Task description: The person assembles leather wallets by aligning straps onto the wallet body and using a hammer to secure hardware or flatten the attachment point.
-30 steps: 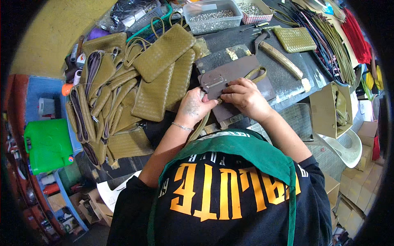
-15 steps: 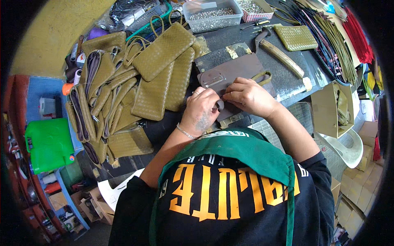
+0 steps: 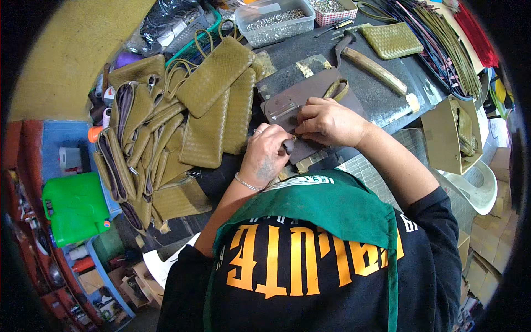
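Note:
My left hand (image 3: 266, 154) is closed around a dark tool with a rounded end (image 3: 287, 146), whose other end is hidden by my fingers. Just beside it, my right hand (image 3: 334, 123) pinches something small; a brassy glint shows between the fingertips of both hands. An olive strap loop (image 3: 342, 88) rises behind the right hand, and where its ends go is hidden. Both hands work over a dark brown flat sheet (image 3: 318, 83), on which a small clear case with thin metal pieces (image 3: 283, 106) lies.
A wooden-handled hammer (image 3: 376, 71) and an olive woven pouch (image 3: 391, 40) lie beyond. Olive woven pouches (image 3: 213, 77) are heaped at left. Behind stand a clear tub of metal fittings (image 3: 276, 26) and a smaller checked box (image 3: 334, 16). Cord bundles (image 3: 451, 47) lie far right.
The whole view has shifted slightly. My hands stay close together over the brown sheet, and the dark rounded end in my left hand and a brassy glint show more plainly.

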A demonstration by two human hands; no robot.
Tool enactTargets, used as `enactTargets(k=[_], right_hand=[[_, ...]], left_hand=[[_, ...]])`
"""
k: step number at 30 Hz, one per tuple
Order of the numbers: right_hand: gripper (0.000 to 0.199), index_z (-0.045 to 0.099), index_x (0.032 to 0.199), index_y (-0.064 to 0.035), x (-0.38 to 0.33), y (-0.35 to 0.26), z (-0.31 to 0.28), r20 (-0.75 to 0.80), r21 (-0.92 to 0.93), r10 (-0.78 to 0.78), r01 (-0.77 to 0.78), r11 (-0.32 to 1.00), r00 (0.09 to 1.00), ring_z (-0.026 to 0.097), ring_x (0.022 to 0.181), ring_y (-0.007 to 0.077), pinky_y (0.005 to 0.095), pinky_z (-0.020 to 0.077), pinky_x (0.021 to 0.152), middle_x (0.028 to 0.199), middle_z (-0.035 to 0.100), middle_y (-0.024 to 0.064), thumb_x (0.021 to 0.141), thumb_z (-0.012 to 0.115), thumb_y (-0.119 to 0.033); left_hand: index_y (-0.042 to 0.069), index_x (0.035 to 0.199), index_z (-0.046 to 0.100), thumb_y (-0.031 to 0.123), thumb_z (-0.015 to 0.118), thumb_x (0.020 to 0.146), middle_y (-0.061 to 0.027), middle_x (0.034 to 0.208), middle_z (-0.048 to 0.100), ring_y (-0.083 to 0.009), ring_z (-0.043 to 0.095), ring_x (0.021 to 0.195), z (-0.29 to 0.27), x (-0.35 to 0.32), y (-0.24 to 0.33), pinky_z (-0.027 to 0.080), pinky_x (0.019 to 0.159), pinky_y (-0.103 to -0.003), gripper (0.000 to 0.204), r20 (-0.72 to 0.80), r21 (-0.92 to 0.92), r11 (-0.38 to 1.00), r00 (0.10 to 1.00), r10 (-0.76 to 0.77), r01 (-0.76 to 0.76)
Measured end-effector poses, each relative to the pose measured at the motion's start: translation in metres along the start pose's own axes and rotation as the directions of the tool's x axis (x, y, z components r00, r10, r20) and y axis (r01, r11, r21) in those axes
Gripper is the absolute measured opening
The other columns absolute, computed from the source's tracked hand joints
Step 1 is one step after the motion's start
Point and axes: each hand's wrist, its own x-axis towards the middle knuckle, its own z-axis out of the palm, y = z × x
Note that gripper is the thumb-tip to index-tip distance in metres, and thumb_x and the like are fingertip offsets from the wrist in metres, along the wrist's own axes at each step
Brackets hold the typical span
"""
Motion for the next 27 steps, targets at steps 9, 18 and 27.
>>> enactTargets(k=[9,18,27], right_hand=[[0.012,0.062,0.076,-0.0134,-0.002,-0.019,0.001,0.010,-0.143,0.126,-0.124,0.982,0.992,0.052,0.078,0.0193,0.0333,0.0405,0.065,0.076,0.051,0.0000,0.065,0.063,-0.018],[0.008,0.062,0.071,-0.0155,0.000,-0.025,0.005,-0.011,-0.173,0.144,-0.143,0.974,0.990,0.052,0.080,0.0178,0.0331,0.0412,0.065,0.077,0.052,-0.0013,0.065,0.063,-0.020],[0.013,0.063,0.077,-0.0155,-0.002,-0.026,0.004,-0.018,-0.115,0.182,-0.183,0.976,0.983,0.052,0.083,0.0182,0.0338,0.0404,0.067,0.081,0.053,-0.0010,0.065,0.063,-0.019]], left_hand=[[0.001,0.074,0.054,0.000,0.063,0.059,-0.0109,0.078,0.054,-0.0292,0.052,0.075,0.005,-0.004,0.000,0.044,0.069,-0.036,0.018,-0.039,0.001,1.000,0.999,-0.026,0.026],[0.001,0.075,0.053,0.000,0.063,0.061,-0.0112,0.077,0.053,-0.0288,0.052,0.074,0.007,-0.006,-0.001,0.044,0.068,-0.036,0.017,-0.050,0.061,0.998,0.999,0.022,-0.019],[0.001,0.082,0.052,0.002,0.059,0.070,-0.0050,0.077,0.052,-0.0133,0.050,0.071,0.005,-0.007,-0.001,0.042,0.066,-0.026,0.014,0.072,-0.499,0.762,0.896,-0.438,0.413]])
